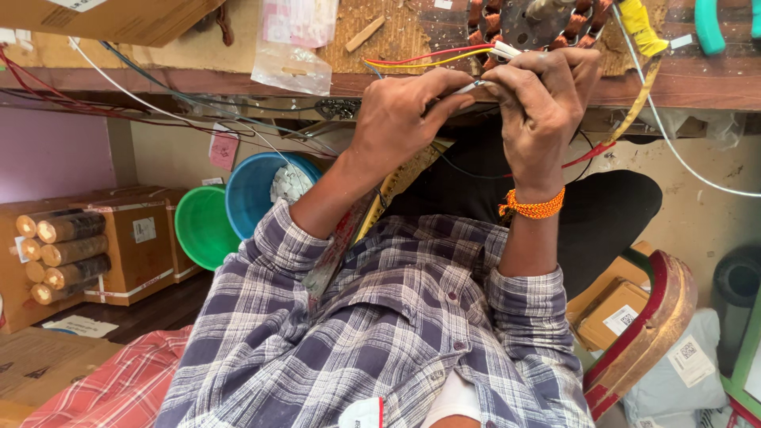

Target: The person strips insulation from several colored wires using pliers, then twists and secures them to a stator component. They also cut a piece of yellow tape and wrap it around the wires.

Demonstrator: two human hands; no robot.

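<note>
Pinching with both hands, you have your left hand (pixel 396 119) and your right hand (pixel 543 107) brought together at the front edge of the worn wooden workbench (pixel 690 87), fingertips almost touching. Between them runs a thin white sleeved wire end (pixel 479 85): your left thumb and forefinger close on one end, your right fingers curl round the other. Whether the right hand grips the sleeve itself or only the leads behind it is hard to tell, since the knuckles cover it.

Two coloured leads, one red and one yellow wire (pixel 420 59), run from that spot leftward across the bench. Just above your right hand sits one round metal stator with copper-wound coils (pixel 539 24), partly cut off by the frame's top edge. One orange thread band (pixel 535 206) circles your right wrist.

One clear plastic bag (pixel 289 67) hangs over the bench edge to the left, well apart from your hands. Below it stand two plastic tubs, one blue (pixel 250 194) and one green (pixel 202 226), touching side by side. Further left an open brown cardboard carton (pixel 131 246) shows six copper-coloured rolls (pixel 67 254) stacked on their sides.

Room is tight: your hands work right at the bench lip, with the stator close above, loose cables trailing left, and a red-edged wooden chair arm (pixel 658 317) near your right elbow.
</note>
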